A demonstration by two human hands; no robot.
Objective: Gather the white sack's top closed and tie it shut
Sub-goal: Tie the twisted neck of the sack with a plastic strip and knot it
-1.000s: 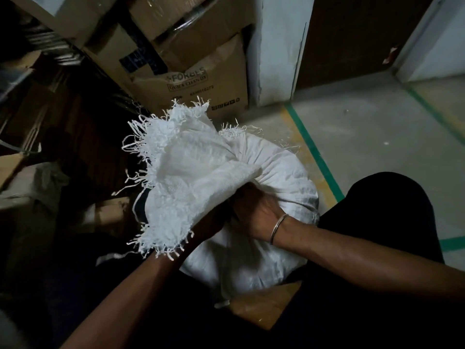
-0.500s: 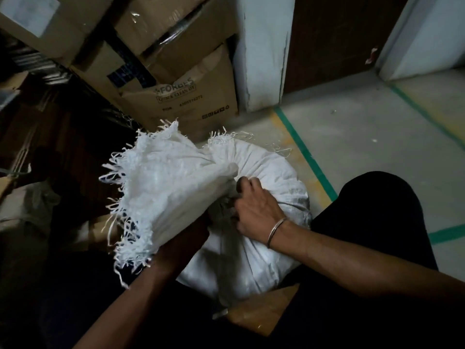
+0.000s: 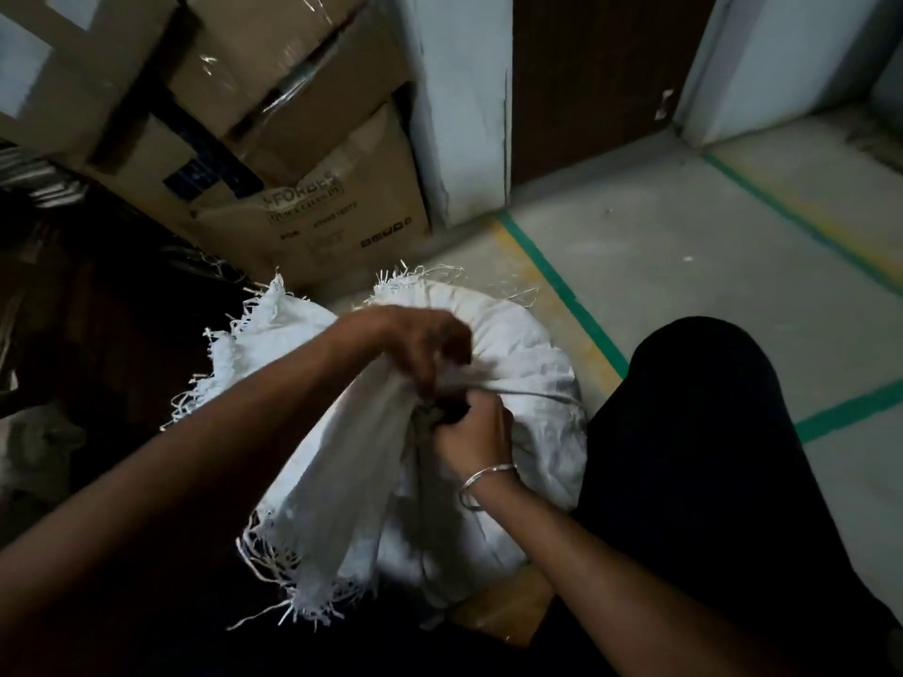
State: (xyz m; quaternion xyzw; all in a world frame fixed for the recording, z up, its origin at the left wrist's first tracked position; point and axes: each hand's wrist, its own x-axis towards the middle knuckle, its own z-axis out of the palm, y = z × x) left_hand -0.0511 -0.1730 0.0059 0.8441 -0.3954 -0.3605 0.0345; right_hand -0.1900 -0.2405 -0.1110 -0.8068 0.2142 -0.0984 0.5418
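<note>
A full white woven sack (image 3: 532, 364) with a frayed top stands on the floor in front of me. Its loose top cloth (image 3: 337, 491) is bunched into a neck and hangs toward me on the left. My left hand (image 3: 420, 346) reaches over the neck from above, fingers curled on the gathered cloth. My right hand (image 3: 471, 430), with a metal bangle at the wrist, grips the neck from below. A thin pale cord (image 3: 532, 394) runs from between my hands to the right across the sack. The neck itself is mostly hidden by my hands.
Stacked cardboard boxes (image 3: 303, 188) lean behind the sack. A white pillar (image 3: 459, 119) and a dark door (image 3: 596, 75) stand beyond. Green tape lines (image 3: 562, 290) cross the concrete floor. My dark-clothed knee (image 3: 708, 432) is right of the sack. Dim clutter fills the left.
My left hand has come out from under the flared cloth and now lies over the neck from above. The loose top has dropped down toward me. A cord now stretches to the right.
</note>
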